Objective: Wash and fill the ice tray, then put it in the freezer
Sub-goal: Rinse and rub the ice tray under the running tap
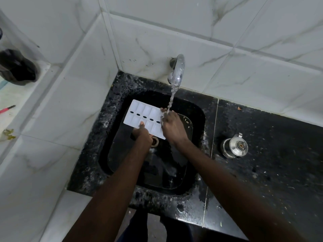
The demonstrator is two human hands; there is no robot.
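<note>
A white ice tray (139, 113) with two rows of cells and a line of dark slots is held level over the black sink (197, 112). My left hand (142, 134) grips its near edge, thumb on top. My right hand (172, 126) covers the tray's right end, fingers curled over its edge. Water runs from the chrome tap (178, 70) in a thin stream (172, 98) that lands on my right hand's fingers at the tray's right end.
A glass plate or lid (122, 154) lies in the sink basin around the drain (155, 140). A small steel lidded pot (235, 146) stands on the black counter (271, 154) to the right. A dark bag (16, 67) and a red tool (7, 109) lie on the left ledge.
</note>
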